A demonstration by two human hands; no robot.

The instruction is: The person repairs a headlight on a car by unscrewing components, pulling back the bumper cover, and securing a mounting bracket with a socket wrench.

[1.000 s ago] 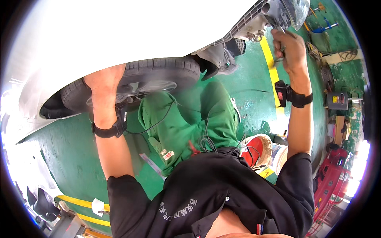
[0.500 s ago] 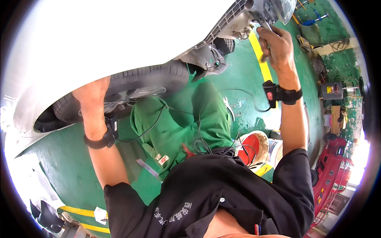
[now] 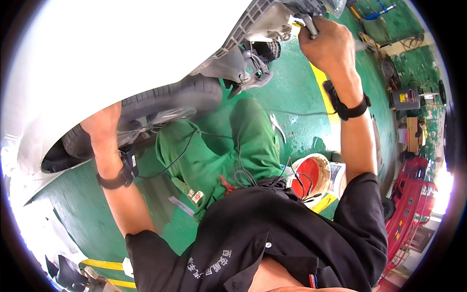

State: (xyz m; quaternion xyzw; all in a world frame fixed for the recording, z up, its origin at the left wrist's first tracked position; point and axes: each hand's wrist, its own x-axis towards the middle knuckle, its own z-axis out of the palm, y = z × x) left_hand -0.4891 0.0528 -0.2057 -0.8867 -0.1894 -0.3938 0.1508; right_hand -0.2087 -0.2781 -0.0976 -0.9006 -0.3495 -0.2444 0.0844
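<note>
The right hand (image 3: 327, 46) is wrapped tight around a grey tool handle (image 3: 310, 25), pushed up under the car's front bumper (image 3: 253, 24). It has moved higher than a moment ago, so work there goes on. The left hand (image 3: 104, 127) rests on the tyre (image 3: 172, 97); its fingers are hidden. A red bucket (image 3: 311, 175) sits below.

Harsh overexposed glare upper left, fisheye-bent edges

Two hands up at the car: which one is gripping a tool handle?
The right hand, raised at the grey bumper underside, is closed round a slim metal handle. The left hand only rests against the tyre, holding nothing visible.
</note>
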